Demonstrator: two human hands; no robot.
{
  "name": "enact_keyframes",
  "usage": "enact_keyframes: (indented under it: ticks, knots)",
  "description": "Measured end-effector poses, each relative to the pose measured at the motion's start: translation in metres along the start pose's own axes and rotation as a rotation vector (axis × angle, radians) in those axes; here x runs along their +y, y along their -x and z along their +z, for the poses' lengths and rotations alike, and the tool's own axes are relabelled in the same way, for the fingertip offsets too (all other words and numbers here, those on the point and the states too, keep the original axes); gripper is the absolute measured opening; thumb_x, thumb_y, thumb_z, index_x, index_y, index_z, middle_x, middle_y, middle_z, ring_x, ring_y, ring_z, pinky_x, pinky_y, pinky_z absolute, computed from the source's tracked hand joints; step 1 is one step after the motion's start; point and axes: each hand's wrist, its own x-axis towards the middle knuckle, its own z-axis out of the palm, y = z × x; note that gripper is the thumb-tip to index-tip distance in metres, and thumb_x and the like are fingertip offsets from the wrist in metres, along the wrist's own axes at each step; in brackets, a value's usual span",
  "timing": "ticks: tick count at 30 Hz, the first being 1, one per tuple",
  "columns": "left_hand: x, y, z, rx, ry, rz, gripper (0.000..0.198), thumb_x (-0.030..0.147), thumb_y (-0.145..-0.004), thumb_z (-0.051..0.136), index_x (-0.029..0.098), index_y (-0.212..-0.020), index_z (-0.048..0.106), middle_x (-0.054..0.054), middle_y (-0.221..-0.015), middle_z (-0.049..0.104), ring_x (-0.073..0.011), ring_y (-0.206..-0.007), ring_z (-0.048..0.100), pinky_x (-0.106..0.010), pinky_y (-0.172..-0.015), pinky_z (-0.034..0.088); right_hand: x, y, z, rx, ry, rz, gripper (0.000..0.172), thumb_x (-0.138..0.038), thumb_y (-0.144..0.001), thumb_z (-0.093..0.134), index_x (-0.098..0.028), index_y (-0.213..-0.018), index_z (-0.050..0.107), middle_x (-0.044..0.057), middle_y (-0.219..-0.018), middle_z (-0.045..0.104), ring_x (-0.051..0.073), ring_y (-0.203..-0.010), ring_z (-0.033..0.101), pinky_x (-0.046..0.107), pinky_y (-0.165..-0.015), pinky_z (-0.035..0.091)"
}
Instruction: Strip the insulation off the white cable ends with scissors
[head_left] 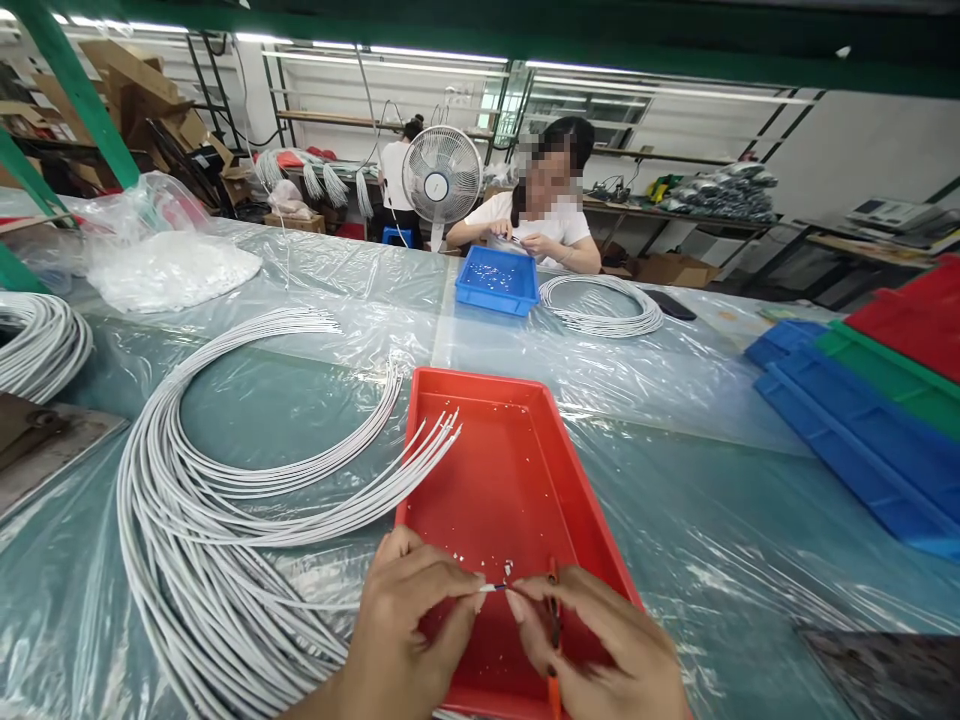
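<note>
Between nine and ten o'clock from the red tray [510, 470] (we put twelve at its far side) lies a coil of white cable [45, 350], and no hand is on it; nearer, at nine, a loose bundle of white cables [146, 480] spreads over the plastic sheeting, some of its ends reaching over the tray's rim; one cable appears to run from it towards our left hand [416, 610] at about seven.

There our thumb and forefinger pinch a white cable end [491, 588], held just above the tray at about six; its white sheath stops short and a dark length shows, so we judge this end to be partly bared; white scraps [508, 567] below suggest that other ends are done, though we cannot tell how many; with so many cables in the bundle, plenty may be left.

At about five, our right hand [611, 640] grasps an orange-handled tool [554, 690], while its thumb and forefinger close near the dark tip; whether they grip it firmly, we cannot tell; stacked bins [862, 430] stand between two and three.
</note>
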Motion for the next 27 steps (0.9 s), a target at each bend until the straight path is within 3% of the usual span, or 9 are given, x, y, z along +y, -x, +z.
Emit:
enact_keyframes:
  ticks: [2,4,9,13,15,18,20,23,27]
  knots:
    - [-0.001,0.000,0.003,-0.023,0.093,-0.122,0.012,0.008,-0.076,0.058,0.016,-0.075,0.067,-0.004,-0.069,0.068,-0.0151,-0.063,0.056,-0.028,-0.063,0.042,0.000,0.002,0.008,0.007,-0.137,0.204,0.005,-0.018,-0.074,0.060,-0.018,-0.071,0.063,-0.001,-0.055,0.061,0.013,-0.050,0.058,0.020,-0.049,0.048]
    - [-0.003,0.001,0.006,-0.050,0.166,-0.226,0.011,0.011,-0.077,0.058,0.015,-0.074,0.067,-0.005,-0.069,0.068,-0.0151,-0.063,0.059,-0.025,-0.062,0.043,-0.001,0.001,0.011,-0.017,-0.231,0.314,0.007,-0.020,-0.074,0.060,-0.017,-0.069,0.065,-0.001,-0.057,0.064,0.014,-0.052,0.061,0.020,-0.051,0.050]
    - [-0.007,0.003,0.011,-0.107,0.196,-0.394,0.011,0.018,-0.077,0.059,0.015,-0.073,0.068,-0.005,-0.067,0.067,-0.0137,-0.057,0.055,-0.021,-0.052,0.039,-0.003,-0.008,0.010,-0.077,-0.287,0.362,0.007,-0.019,-0.072,0.061,-0.016,-0.070,0.067,0.000,-0.058,0.065,0.014,-0.051,0.060,0.020,-0.051,0.049]
    - [-0.005,-0.006,0.002,-0.196,0.166,-0.438,0.015,0.023,-0.078,0.059,0.014,-0.075,0.070,-0.004,-0.065,0.066,-0.0118,-0.051,0.047,-0.021,-0.048,0.032,-0.006,-0.012,0.010,-0.095,-0.274,0.331,0.010,-0.021,-0.075,0.059,-0.017,-0.068,0.064,-0.001,-0.059,0.063,0.014,-0.054,0.060,0.020,-0.054,0.048]
    - [-0.004,-0.017,-0.008,-0.330,0.253,-0.467,0.021,0.027,-0.080,0.055,0.013,-0.076,0.071,-0.005,-0.067,0.068,-0.0113,-0.051,0.046,-0.021,-0.048,0.031,-0.007,-0.014,0.010,-0.122,-0.288,0.296,0.012,-0.020,-0.077,0.056,-0.017,-0.067,0.062,0.000,-0.060,0.061,0.013,-0.054,0.057,0.021,-0.054,0.045]
    - [-0.009,-0.036,-0.024,-0.642,0.505,-0.501,0.035,0.032,-0.086,0.047,0.012,-0.075,0.073,-0.006,-0.065,0.069,-0.0104,-0.052,0.047,-0.021,-0.051,0.034,-0.009,-0.021,0.006,-0.196,-0.336,0.220,0.013,-0.016,-0.078,0.054,-0.017,-0.067,0.061,-0.001,-0.059,0.058,0.012,-0.053,0.054,0.021,-0.052,0.042]
    - [-0.014,-0.046,-0.030,-0.828,0.696,-0.556,0.028,0.031,-0.084,0.051,0.012,-0.086,0.072,-0.003,-0.055,0.066,-0.0098,-0.049,0.047,-0.020,-0.054,0.037,-0.009,-0.025,0.003,-0.219,-0.364,0.203,0.014,-0.014,-0.077,0.056,-0.017,-0.066,0.063,-0.001,-0.058,0.058,0.011,-0.051,0.053,0.020,-0.051,0.042]
    - [-0.017,-0.053,-0.029,-0.725,0.742,-0.583,0.023,0.030,-0.079,0.060,0.010,-0.082,0.072,-0.004,-0.056,0.067,-0.0116,-0.055,0.055,-0.023,-0.062,0.042,-0.008,-0.029,0.005,-0.121,-0.428,0.272,0.009,-0.016,-0.075,0.060,-0.019,-0.070,0.067,-0.002,-0.059,0.062,0.011,-0.053,0.057,0.018,-0.052,0.045]
    - [-0.008,-0.040,-0.022,-0.369,0.419,-0.453,0.021,0.027,-0.081,0.058,0.012,-0.075,0.072,-0.005,-0.064,0.070,-0.0124,-0.055,0.057,-0.020,-0.052,0.041,-0.003,-0.025,0.014,0.060,-0.521,0.417,0.006,-0.022,-0.071,0.066,-0.023,-0.075,0.070,-0.001,-0.067,0.070,0.015,-0.064,0.065,0.019,-0.060,0.051]
